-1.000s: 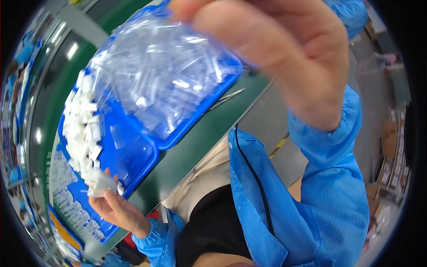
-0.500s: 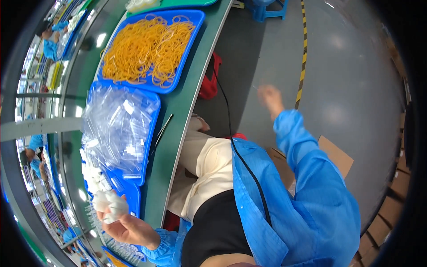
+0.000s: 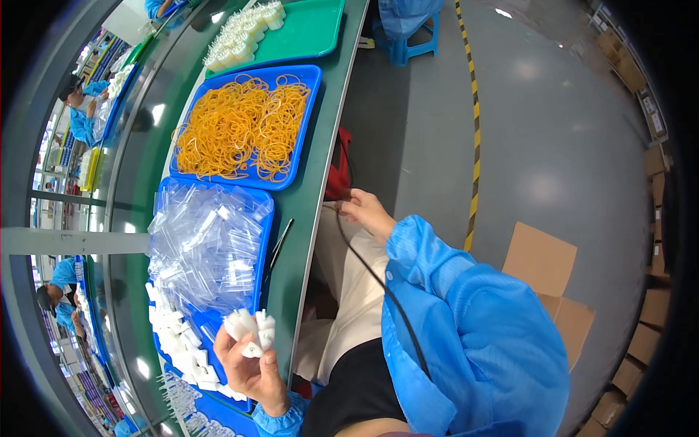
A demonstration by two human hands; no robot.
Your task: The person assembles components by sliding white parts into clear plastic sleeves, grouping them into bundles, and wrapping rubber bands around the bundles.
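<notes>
In my left hand (image 3: 255,375) is a small bunch of white plastic pieces (image 3: 251,329), pinched between thumb and fingers above the near end of the bench. My right hand (image 3: 366,213) is by the bench edge, over my leg, with curled fingertips on a thin black cable (image 3: 375,275). The cable bends where the fingers meet it and runs on down over my blue jacket. Beside my left hand, loose white pieces (image 3: 191,357) lie in a blue tray, with clear plastic sleeves (image 3: 211,251) heaped farther along it.
Farther along the green bench (image 3: 309,156) are a blue tray of orange rubber bands (image 3: 244,131) and a green tray (image 3: 309,29) with white parts. Tweezers (image 3: 279,244) lie near the edge. An opened cardboard box (image 3: 542,258) and a blue stool (image 3: 415,47) stand on the floor.
My right hand has swung in from over the floor to the cable by the bench edge. My left hand has moved right with the white pieces. The view has shifted.
</notes>
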